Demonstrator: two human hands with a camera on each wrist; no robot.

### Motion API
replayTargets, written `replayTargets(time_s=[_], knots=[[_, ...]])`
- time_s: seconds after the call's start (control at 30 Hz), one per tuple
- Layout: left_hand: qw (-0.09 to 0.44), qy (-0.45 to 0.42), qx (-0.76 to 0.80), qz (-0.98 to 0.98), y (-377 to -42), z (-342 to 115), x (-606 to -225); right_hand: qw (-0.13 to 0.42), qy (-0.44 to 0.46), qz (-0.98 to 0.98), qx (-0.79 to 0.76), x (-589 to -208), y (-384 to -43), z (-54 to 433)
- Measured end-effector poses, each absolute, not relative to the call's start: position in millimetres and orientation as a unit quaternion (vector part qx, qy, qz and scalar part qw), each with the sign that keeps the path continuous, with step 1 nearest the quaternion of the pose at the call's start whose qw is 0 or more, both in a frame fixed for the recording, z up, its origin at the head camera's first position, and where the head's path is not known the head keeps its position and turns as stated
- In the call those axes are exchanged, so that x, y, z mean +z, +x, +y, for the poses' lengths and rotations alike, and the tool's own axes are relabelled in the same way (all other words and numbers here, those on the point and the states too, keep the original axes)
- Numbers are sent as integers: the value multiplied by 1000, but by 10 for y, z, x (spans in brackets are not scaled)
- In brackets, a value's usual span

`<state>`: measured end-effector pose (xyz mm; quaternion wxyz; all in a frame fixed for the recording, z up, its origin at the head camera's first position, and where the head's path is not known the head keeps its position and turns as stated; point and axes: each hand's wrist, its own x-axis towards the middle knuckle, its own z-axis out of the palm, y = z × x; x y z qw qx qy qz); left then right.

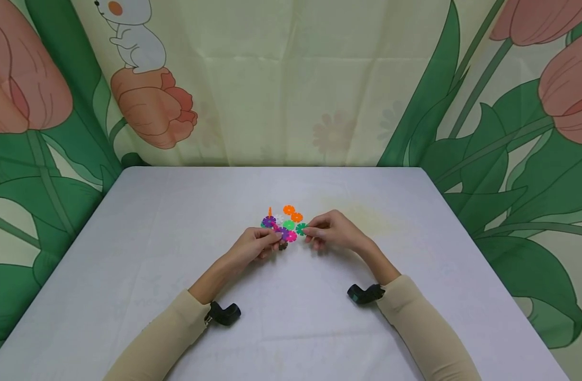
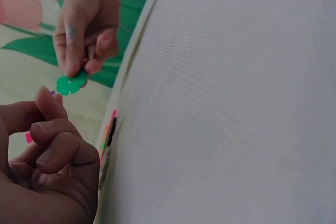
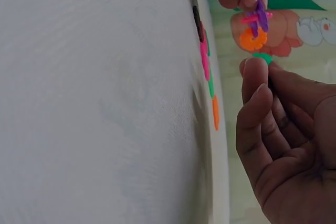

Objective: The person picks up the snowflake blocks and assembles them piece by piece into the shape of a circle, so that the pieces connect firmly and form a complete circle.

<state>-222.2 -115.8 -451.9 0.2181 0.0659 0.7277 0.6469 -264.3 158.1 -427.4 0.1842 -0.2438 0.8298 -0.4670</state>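
My left hand (image 1: 252,244) pinches a small cluster of joined notched plastic discs between thumb and fingertips. In the right wrist view the cluster shows a purple disc (image 3: 262,16), a pink disc (image 3: 248,20) and an orange disc (image 3: 253,40). A green notched disc (image 1: 301,229) is held at its edge by the thumb and fingers of my right hand (image 1: 337,229). The left wrist view shows this green disc (image 2: 71,84) flat side on, raised above the table. Both hands face each other, a short gap between the held pieces.
Several loose discs lie beyond and beneath the hands, among them an orange disc (image 1: 288,209), a light green disc (image 1: 288,225) and a black disc (image 1: 283,246). A white cloth covers the table (image 1: 291,328). A printed curtain (image 1: 281,95) hangs behind its far edge.
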Motion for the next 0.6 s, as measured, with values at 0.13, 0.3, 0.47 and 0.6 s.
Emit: replayTargets(time_s=[0.13, 0.3, 0.47, 0.6], knots=[[218, 67, 647, 728, -2231, -1165, -4522, 189, -263, 820, -473, -4263, -2625, 1528], [216, 70, 650, 725, -2232, -1167, -4522, 190, -275, 813, -477, -4270, -2609, 1489], [221, 69, 648, 726, -2223, -1157, -4516, 193, -278, 807, -483, -4276, -2595, 1472], [222, 66, 648, 726, -2219, -1152, -4526, 198, -277, 805, -485, -4279, -2582, 1460]])
